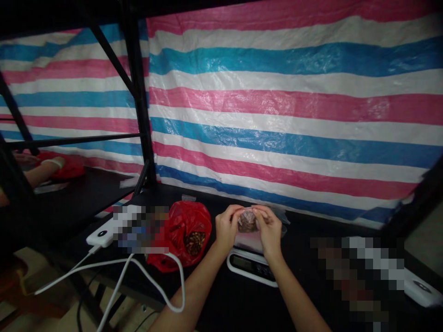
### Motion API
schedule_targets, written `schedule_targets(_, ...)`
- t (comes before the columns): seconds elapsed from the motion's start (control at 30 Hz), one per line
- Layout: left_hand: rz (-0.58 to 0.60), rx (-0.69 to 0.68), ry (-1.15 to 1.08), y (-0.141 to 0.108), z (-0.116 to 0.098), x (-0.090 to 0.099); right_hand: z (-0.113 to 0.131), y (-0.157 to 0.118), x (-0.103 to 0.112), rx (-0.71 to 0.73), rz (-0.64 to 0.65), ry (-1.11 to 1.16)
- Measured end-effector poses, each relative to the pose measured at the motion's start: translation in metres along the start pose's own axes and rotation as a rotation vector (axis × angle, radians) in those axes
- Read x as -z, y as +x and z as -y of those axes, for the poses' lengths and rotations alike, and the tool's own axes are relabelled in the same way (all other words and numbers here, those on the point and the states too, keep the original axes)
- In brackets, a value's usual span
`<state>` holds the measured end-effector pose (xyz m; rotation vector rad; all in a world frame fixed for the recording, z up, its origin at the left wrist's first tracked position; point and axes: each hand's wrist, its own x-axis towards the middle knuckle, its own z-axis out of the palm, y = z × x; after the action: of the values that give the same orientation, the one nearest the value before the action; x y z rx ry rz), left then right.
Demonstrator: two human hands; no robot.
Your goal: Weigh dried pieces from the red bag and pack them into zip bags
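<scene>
A small clear plastic bag [248, 222] with brown pieces in it hangs between my two hands. My left hand [226, 227] pinches the bag's top edge on the left, and my right hand [269, 229] grips the same edge on the right. Below the bag is a white digital scale [270, 276] with a dark display; part of its top is hidden by my hands. To the left lies an open red plastic bag [173, 225] with brown and yellowish pieces [194, 243], perhaps nuts or beans, inside.
Clear plastic bags [282, 215] lie behind my right hand. White box-shaped devices [100, 234] stand left and right, partly blurred; a white cable [155, 288] loops from the left. Black frame posts [138, 106] and a striped tarp [294, 106] bound the table. Another person's arm [46, 171] reaches in at far left.
</scene>
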<state>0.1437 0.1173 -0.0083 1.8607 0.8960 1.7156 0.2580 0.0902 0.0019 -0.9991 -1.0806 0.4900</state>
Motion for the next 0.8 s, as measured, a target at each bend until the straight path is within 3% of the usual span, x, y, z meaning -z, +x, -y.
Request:
schedule_targets(0.2,0.039,-0.002,0.045,0.0,0.0,0.002,0.0,0.001,0.002,-0.001,-0.026,-0.034)
schedule_targets(0.3,-0.022,0.036,0.036,0.001,0.0,0.005,-0.001,-0.001,0.0,-0.005,0.05,-0.082)
schedule_targets(0.47,-0.12,0.118,-0.056,0.003,0.003,0.012,-0.014,0.006,0.002,0.012,0.237,-0.377)
schedule_targets(0.6,-0.182,0.194,-0.279,0.002,0.01,0.008,-0.021,0.025,-0.004,-0.077,0.452,-0.321)
schedule_targets(0.7,-0.247,0.299,-0.507,0.003,0.02,-0.001,-0.021,0.043,-0.022,-0.148,0.431,-0.19)
schedule_targets(0.8,-0.285,0.489,-0.676,0.008,0.035,-0.006,-0.02,0.059,-0.047,-0.231,0.386,-0.098)
